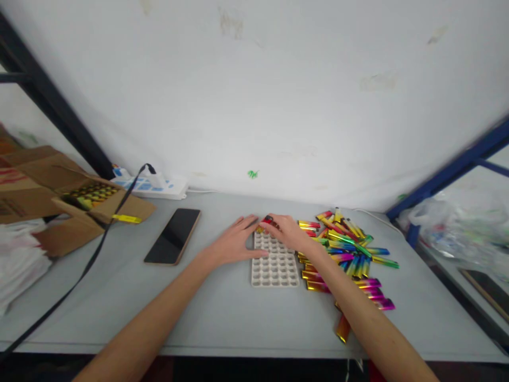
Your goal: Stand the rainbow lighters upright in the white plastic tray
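A pale tray with rows of small pockets lies on the table in front of me. At its far end, red and gold shiny lighters show between my hands; how many is hidden by fingers. My right hand reaches over that end, its fingers closed on a red lighter. Along the tray's left edge rests my left hand, thumb and fingers apart, the thumb over the pockets and the fingertips near the far end. Right of the tray, a loose pile of metallic lighters in several colours is partly covered by my right forearm.
A black phone lies left of the tray. Farther left are an open cardboard box of similar items, a white power strip and a black strap. The wall bounds the back; plastic bags sit at right.
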Demonstrator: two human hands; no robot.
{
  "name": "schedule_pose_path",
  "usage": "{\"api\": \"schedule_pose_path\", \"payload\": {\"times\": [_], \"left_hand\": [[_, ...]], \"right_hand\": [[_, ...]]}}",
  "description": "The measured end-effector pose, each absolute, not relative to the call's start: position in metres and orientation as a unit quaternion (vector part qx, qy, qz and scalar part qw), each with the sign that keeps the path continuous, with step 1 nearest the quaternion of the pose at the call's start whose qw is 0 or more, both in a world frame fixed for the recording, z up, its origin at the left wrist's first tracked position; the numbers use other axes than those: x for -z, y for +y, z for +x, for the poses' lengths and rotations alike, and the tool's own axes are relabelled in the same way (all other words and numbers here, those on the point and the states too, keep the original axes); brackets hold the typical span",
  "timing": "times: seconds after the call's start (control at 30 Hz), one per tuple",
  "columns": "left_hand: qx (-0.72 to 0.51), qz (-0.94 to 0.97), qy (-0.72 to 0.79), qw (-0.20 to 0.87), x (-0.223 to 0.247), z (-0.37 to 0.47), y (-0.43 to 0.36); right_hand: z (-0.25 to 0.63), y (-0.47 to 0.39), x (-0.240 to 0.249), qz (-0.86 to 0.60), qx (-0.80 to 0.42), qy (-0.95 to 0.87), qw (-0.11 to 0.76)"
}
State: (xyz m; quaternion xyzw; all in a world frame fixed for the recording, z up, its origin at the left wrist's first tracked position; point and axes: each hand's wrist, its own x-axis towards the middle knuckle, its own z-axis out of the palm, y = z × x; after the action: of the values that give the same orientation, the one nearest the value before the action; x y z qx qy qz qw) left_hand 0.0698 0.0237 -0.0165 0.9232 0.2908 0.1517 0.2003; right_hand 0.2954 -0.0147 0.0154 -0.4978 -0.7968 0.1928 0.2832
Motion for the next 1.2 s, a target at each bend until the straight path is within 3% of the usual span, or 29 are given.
{"api": "schedule_pose_path", "payload": {"times": [0.3, 0.47, 0.57, 0.67, 0.77, 0.93, 1.03, 1.2], "left_hand": [[-0.186, 0.925, 0.269, 0.194, 0.016, 0.068, 0.028], [-0.168, 0.925, 0.282, 0.192, 0.017, 0.069, 0.030], [-0.171, 0.921, 0.289, 0.195, 0.018, 0.069, 0.031], [-0.181, 0.915, 0.298, 0.204, 0.020, 0.070, 0.033], [-0.193, 0.904, 0.318, 0.209, 0.024, 0.069, 0.035], [-0.188, 0.897, 0.331, 0.225, 0.028, 0.069, 0.038], [-0.185, 0.894, 0.340, 0.227, 0.027, 0.069, 0.039], [-0.184, 0.894, 0.344, 0.221, 0.026, 0.071, 0.036]], "right_hand": [[0.288, 0.000, -0.012, -0.467, -0.202, -0.825, 0.244], [0.314, -0.014, -0.014, -0.502, -0.246, -0.777, 0.288], [0.359, -0.024, -0.022, -0.568, -0.188, -0.740, 0.308], [0.408, -0.030, -0.027, -0.653, -0.094, -0.718, 0.221], [0.436, -0.030, -0.024, -0.667, -0.075, -0.731, 0.124], [0.437, -0.024, -0.016, -0.665, -0.070, -0.736, 0.107], [0.429, -0.025, -0.016, -0.669, -0.085, -0.724, 0.146], [0.410, -0.036, -0.027, -0.624, -0.164, -0.686, 0.338]]}}
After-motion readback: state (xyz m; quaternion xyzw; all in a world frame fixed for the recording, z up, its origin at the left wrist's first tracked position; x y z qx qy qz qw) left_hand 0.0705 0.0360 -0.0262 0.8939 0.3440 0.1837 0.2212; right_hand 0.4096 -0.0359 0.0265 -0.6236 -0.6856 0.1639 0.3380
